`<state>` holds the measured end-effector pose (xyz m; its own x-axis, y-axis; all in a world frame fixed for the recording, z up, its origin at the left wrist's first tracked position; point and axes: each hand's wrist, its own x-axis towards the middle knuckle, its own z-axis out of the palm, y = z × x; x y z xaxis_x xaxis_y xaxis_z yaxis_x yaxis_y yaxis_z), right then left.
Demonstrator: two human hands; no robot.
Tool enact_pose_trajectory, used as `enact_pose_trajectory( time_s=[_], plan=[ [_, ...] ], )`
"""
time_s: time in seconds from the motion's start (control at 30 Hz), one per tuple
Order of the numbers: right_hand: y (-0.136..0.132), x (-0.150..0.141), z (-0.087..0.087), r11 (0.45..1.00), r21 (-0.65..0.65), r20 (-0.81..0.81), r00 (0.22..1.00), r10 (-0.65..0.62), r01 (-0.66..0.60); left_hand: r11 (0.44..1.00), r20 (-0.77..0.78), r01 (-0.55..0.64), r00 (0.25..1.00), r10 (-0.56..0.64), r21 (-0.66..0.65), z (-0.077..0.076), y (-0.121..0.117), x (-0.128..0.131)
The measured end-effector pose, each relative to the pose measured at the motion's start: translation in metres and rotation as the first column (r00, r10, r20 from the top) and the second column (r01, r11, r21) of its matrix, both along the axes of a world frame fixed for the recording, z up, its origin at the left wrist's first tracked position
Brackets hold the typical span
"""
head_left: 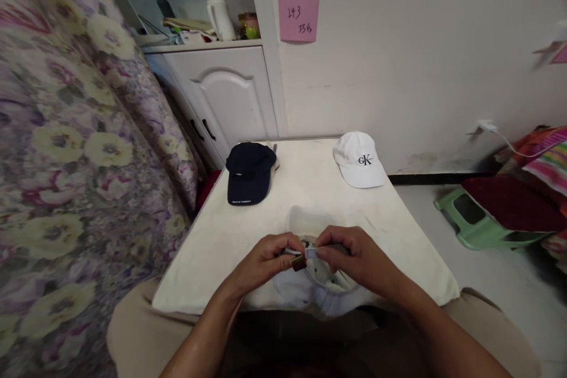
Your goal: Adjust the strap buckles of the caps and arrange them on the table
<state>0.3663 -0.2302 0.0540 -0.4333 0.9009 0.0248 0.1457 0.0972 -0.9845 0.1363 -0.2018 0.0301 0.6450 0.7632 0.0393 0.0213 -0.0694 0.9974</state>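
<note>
At the table's [212,260] near edge, with room back to the navy cap [250,168], the left hand [268,255] pinches a pale cap's [330,298] buckle [298,263], the right hand [354,254] its strap [311,253].

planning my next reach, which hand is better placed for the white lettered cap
Probably the right hand: the white cap lies almost straight ahead of it, farther from the left hand. Both are busy over the pale cap.

Head cam, fwd (& dwn).
</note>
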Motion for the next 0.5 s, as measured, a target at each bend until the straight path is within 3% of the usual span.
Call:
enact_pose_trajectory(
  time_s=[0.17,0.5],
  plan=[
    [0.0034,-0.0042,-0.0044,0.994,-0.108,-0.088,0.996,-0.014,0.004,1.0,0.01,0.013,1.0,-0.014,0.007,0.0007,0.0005,-0.0002],
    [0.0064,-0.0065,-0.0081,0.989,-0.145,-0.081,0.997,-0.017,0.005,0.999,-0.039,-0.01,0.999,0.011,0.035,0.0027,0.0002,0.0011]
  ],
)
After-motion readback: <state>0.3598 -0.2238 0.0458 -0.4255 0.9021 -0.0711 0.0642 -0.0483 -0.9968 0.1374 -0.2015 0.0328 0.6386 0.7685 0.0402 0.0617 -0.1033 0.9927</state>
